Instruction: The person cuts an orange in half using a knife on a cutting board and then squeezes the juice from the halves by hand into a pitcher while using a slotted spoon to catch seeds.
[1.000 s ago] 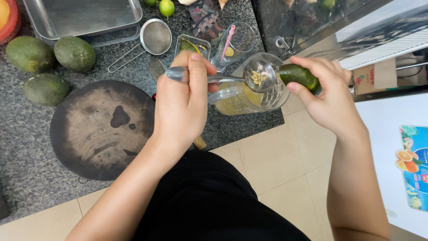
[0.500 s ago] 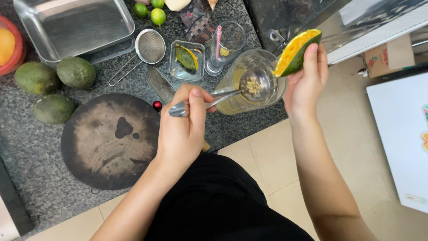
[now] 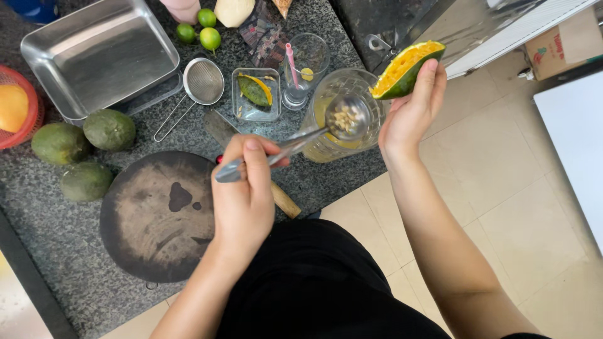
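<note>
My left hand (image 3: pixel 246 188) grips the handle of a metal spoon (image 3: pixel 295 144); its bowl carries pale seeds and pulp over the mouth of a glass pitcher (image 3: pixel 326 107) that holds yellow juice. My right hand (image 3: pixel 411 110) holds a cut green fruit half (image 3: pixel 407 68), orange flesh up, just right of the pitcher at the counter's edge. Both hands are over the grey stone counter (image 3: pixel 50 238).
A round dark wooden board (image 3: pixel 157 216) lies by my left wrist, with a knife handle (image 3: pixel 284 201) beside it. Three whole green fruits (image 3: pixel 85 147), a steel tray (image 3: pixel 100 53), a strainer (image 3: pixel 201 85), a small square dish of peel (image 3: pixel 255 93), a glass with a pink straw (image 3: pixel 304 59) and limes (image 3: pixel 204 31) stand behind.
My right hand lifted the fruit half up and away from the spoon, cut side now up. The spoon, loaded with seeds, stays over the pitcher.
</note>
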